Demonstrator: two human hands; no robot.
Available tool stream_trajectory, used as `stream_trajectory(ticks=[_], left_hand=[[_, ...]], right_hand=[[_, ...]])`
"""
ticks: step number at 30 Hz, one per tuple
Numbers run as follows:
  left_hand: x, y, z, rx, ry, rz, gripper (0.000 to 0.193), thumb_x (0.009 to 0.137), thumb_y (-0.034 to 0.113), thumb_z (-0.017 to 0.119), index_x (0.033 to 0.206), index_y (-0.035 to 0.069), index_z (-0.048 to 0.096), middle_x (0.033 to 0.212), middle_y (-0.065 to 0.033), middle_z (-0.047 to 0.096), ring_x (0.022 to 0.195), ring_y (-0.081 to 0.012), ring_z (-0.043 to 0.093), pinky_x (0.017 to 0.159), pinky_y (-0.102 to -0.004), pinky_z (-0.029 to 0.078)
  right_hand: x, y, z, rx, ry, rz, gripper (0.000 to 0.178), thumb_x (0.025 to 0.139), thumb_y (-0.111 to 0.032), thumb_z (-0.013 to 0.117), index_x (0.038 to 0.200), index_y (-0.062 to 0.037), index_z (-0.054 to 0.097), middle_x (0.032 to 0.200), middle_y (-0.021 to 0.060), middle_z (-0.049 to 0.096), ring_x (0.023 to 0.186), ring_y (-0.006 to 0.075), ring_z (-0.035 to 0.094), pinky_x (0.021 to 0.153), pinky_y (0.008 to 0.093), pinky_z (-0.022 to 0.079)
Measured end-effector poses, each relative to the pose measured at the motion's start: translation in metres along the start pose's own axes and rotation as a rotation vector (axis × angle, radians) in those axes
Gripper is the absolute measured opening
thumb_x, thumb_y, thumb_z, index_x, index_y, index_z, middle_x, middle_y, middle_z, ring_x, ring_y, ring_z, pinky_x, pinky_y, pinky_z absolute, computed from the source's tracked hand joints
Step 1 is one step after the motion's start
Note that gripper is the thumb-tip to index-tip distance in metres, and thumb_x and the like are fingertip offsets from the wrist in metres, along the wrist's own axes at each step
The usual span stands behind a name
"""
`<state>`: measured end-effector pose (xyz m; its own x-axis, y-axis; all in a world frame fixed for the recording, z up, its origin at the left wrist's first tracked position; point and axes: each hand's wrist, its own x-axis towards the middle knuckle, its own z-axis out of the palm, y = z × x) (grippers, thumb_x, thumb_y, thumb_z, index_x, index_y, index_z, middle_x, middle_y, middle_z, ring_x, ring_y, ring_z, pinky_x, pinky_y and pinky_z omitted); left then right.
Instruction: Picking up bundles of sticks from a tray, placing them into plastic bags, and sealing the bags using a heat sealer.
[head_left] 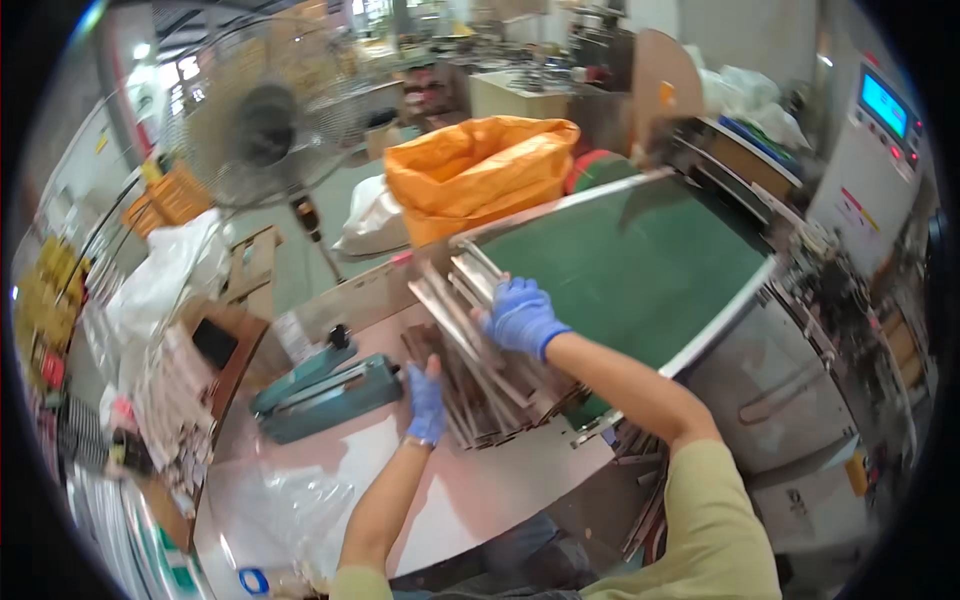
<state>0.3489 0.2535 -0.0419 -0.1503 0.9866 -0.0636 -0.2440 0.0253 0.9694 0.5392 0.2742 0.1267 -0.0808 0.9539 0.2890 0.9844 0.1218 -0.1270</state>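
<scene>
A pile of long, thin, greyish strips (462,392) lies at the front edge of the green conveyor belt (620,260), some of them blurred. My right hand (524,318), in a blue glove, is closed around the upper part of several pale, shiny strips (445,303) above the pile. Against the left side of the pile rests my left hand (426,402), also gloved, its thumb and a fingertip apart and bare. Just left of that hand stands a teal bag-sealer-like device (330,400) on the pale table (470,500).
Behind the belt stands an open orange sack (480,185). A large fan (268,125) is at the far left. Clear plastic bags (290,510) and a blue tape roll (253,580) lie at the table's near left. A control panel (884,105) rises at the right.
</scene>
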Motion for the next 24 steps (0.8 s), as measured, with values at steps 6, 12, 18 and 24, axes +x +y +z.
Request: stream_trajectory(ticks=[6,12,18,24], left_hand=[[0.004,0.006,0.021,0.460,0.139,-0.176,0.120,0.051,0.058,0.073,0.133,-0.006,0.012,0.134,-0.0267,0.024,0.126,-0.0324,0.026,0.102,-0.0357,0.026],[-0.019,0.047,0.007,0.326,0.219,-0.225,0.127,0.039,0.051,0.082,0.130,-0.008,0.016,0.126,-0.0241,0.036,0.116,-0.0302,0.038,0.098,-0.0342,0.031],[-0.021,0.041,-0.004,0.517,0.135,-0.297,0.127,0.042,0.056,0.079,0.131,-0.007,0.014,0.131,-0.0252,0.031,0.122,-0.0314,0.033,0.099,-0.0339,0.030],[-0.053,0.047,-0.026,-0.080,-0.175,-0.275,0.113,0.044,0.045,0.084,0.125,-0.006,0.024,0.120,-0.0179,0.045,0.109,-0.0240,0.046,0.091,-0.0318,0.039]], right_hand=[[0.006,0.005,0.105,0.280,-0.380,0.129,0.071,0.077,-0.056,0.045,0.116,0.0036,0.043,0.107,0.0256,0.054,0.098,0.0358,0.054,0.083,0.0410,0.043],[-0.035,-0.048,0.114,0.659,-0.359,0.324,0.071,0.080,-0.056,0.042,0.124,-0.0002,0.039,0.116,0.0255,0.048,0.108,0.0362,0.047,0.091,0.0375,0.037],[-0.039,-0.028,0.166,0.809,0.003,0.431,0.072,0.080,-0.061,0.041,0.104,0.0049,0.055,0.099,0.0216,0.058,0.095,0.0292,0.056,0.079,0.0357,0.043],[-0.102,-0.056,0.128,1.866,-0.620,0.466,0.051,0.080,-0.046,0.055,0.113,-0.0070,0.052,0.106,0.0108,0.057,0.094,0.0188,0.056,0.082,0.0310,0.045]])
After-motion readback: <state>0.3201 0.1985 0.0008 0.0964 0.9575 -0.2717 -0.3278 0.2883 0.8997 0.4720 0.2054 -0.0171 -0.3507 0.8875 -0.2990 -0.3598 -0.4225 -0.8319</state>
